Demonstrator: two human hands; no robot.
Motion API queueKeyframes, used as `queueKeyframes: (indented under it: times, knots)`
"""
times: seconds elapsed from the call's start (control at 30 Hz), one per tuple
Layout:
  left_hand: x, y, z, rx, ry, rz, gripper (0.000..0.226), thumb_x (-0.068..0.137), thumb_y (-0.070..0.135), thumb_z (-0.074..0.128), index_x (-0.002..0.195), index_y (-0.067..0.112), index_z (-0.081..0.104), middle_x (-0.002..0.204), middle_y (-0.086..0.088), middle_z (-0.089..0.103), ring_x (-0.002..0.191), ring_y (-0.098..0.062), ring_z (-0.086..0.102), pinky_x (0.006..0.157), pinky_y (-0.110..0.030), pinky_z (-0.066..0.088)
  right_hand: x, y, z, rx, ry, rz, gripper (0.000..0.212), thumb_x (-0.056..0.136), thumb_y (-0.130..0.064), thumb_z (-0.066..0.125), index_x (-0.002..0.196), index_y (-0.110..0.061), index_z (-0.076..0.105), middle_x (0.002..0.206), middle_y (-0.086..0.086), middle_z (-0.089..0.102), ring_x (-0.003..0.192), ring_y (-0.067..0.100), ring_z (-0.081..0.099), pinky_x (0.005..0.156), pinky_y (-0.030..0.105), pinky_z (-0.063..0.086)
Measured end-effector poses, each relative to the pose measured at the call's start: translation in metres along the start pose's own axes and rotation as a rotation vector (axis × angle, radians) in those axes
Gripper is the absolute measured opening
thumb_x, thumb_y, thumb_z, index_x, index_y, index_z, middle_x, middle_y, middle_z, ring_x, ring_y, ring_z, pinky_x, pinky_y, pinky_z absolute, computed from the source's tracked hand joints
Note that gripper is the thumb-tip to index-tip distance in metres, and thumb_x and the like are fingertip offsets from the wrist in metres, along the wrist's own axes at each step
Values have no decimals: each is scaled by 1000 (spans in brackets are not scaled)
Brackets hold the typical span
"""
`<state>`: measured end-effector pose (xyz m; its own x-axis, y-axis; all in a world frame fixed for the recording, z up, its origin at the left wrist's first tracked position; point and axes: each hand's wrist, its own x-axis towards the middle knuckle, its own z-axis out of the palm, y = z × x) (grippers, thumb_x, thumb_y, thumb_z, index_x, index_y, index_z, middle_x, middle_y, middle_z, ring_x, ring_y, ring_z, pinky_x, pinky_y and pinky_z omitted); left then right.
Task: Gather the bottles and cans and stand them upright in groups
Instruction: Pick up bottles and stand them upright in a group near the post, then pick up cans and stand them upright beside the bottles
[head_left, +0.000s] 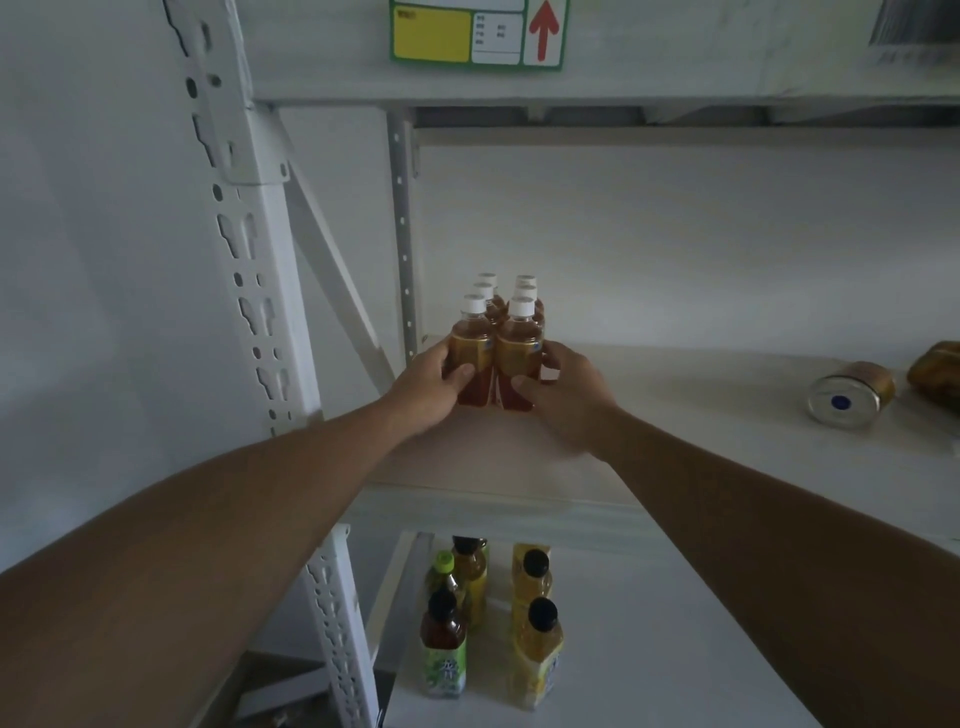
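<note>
Several white-capped tea bottles (519, 343) stand upright in two tight rows at the left end of the middle shelf (675, 415). My left hand (431, 387) grips the front left bottle (474, 353), thumb across its front. My right hand (566, 392) wraps the front right bottle from the other side, its thumb on the red label. A glass jar (849, 395) lies on its side at the shelf's far right, lid facing me. On the lower shelf (675, 649) stand several dark-capped bottles (537, 644) with yellow and green labels.
A white slotted upright (249, 260) and a diagonal brace (332, 260) close off the left side. The upper shelf beam carries a green and yellow label card (478, 34). A brownish packet (940, 371) sits at the right edge beside the jar.
</note>
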<state>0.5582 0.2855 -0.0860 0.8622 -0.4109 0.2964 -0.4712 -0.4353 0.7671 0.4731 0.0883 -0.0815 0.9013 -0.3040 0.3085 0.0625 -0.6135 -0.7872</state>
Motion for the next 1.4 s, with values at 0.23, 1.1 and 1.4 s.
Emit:
queueKeyframes:
  times: [0.23, 1.1, 1.4]
  knots:
    - [-1, 0, 1, -17, -14, -11, 42, 113, 24, 55, 155, 23, 52, 132, 7, 65, 128, -14, 60, 104, -26, 42, 0, 0, -1, 0, -12, 1, 56, 94, -28, 79, 147, -29, 63, 142, -3, 69, 128, 23, 65, 104, 38, 52]
    - [-86, 70, -9, 699, 19, -22, 88, 87, 88, 39, 159, 37, 34, 158, -7, 55, 137, -35, 60, 100, -51, 50, -52, 13, -96, -590, -237, -114, 102, 86, -91, 44, 169, -34, 29, 175, 5, 33, 156, 37, 37, 119, 63, 40]
    - [-109, 121, 62, 884, 186, 82, 70, 88, 89, 30, 122, 38, 64, 119, 7, 74, 100, -26, 72, 81, -40, 53, -96, 48, -174, -622, -197, -153, 86, 91, -83, 45, 164, -36, 42, 166, 4, 48, 147, 33, 50, 115, 52, 46]
